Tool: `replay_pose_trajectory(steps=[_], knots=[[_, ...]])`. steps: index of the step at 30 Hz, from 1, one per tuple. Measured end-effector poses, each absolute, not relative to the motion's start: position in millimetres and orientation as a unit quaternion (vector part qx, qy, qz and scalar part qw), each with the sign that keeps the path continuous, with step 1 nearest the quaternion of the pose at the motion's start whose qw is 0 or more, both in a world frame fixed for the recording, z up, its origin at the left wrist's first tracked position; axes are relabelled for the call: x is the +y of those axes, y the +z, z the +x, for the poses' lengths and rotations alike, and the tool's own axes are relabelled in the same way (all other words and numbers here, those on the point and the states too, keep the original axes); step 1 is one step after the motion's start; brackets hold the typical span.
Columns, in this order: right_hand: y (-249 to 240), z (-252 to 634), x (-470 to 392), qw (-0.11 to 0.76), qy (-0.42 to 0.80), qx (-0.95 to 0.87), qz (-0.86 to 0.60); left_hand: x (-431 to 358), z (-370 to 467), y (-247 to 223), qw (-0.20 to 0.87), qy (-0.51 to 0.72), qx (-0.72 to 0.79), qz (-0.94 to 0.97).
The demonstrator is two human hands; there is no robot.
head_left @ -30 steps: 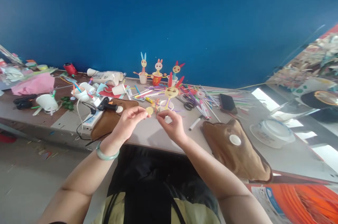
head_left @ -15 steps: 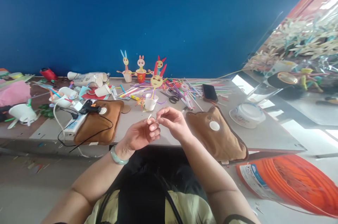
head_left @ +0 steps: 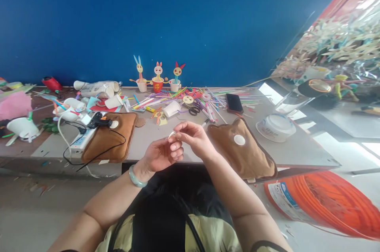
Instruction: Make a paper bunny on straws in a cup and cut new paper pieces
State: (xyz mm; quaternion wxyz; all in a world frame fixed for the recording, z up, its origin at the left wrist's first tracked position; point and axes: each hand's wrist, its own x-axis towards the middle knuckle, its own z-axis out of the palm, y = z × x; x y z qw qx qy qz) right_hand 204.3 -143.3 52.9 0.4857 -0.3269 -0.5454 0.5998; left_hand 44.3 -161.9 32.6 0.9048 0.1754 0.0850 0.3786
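Close together over the table's front edge, my left hand and my right hand meet at the fingertips. Between them is a small pale strip, mostly covered by the fingers. My left hand, with a jade-green bangle on its wrist, has its fingers curled; my right thumb and forefinger pinch at the strip. Beyond them a white paper cup lies tipped on its side, with a round yellow face beside it. Behind stand three paper-cup rabbit figures: blue-eared, in a red cup, and red-eared.
Scissors, coloured sticks and a black phone lie past my hands. Brown hot-water bags flank them, left and right. A cabled power strip is left; an orange bucket sits low right.
The nearer red-eared cup figure, upright before, has toppled over to the right. My hands have shifted slightly right, with my right fingertips now over the strip.
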Motion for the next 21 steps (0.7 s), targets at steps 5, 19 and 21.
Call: replay_pose_trajectory(steps=[5, 19, 21], knots=[[55.3, 206.6, -143.9, 0.479, 0.603, -0.550, -0.322, -163.1, 47.1, 31.9, 0.900, 0.374, 0.116, 0.189], [50.9, 205.5, -131.8, 0.533, 0.593, -0.508, -0.326, -156.7, 49.6, 20.1, 0.896, 0.333, 0.164, 0.243], [48.2, 209.2, -120.3, 0.547, 0.590, -0.487, -0.341, -150.0, 45.6, 18.3, 0.889, 0.292, 0.208, 0.286]])
